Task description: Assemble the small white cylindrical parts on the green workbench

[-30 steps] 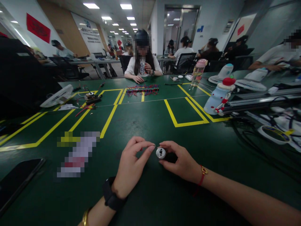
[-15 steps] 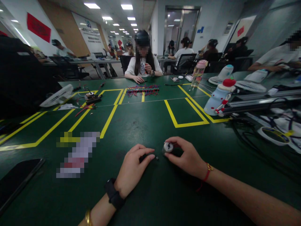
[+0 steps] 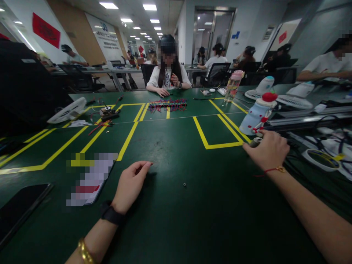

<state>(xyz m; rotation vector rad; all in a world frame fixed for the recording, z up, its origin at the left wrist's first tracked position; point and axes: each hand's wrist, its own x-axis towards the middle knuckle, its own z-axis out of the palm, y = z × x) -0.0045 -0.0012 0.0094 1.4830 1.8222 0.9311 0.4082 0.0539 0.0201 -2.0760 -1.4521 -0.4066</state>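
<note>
My right hand (image 3: 268, 150) is out to the right, its thumb and fingers closed around a small silver metal cylinder (image 3: 256, 142). The cylinder is low over the table beside the base of a light-blue bottle (image 3: 250, 119) with a red strawberry-like top, and my fingers partly hide it. My left hand (image 3: 134, 181) is at left of centre with thumb and forefinger pinched together; whether anything tiny is between them I cannot make out. A small ring-shaped metal piece (image 3: 184, 184) lies alone on the green table between my hands.
Phones (image 3: 23, 205) lie at the left, one blurred out. Further back are a wiry red-and-blue bundle (image 3: 167, 105), a white fan (image 3: 68, 110) and a pink-capped bottle (image 3: 233, 86). Cables and a tape roll (image 3: 320, 160) crowd the right. A person (image 3: 167, 69) sits opposite.
My right hand has carried the metal cylinder from the centre to the right, near the blue bottle. My left hand has drawn back leftward from the small ring, its fingers now pinched.
</note>
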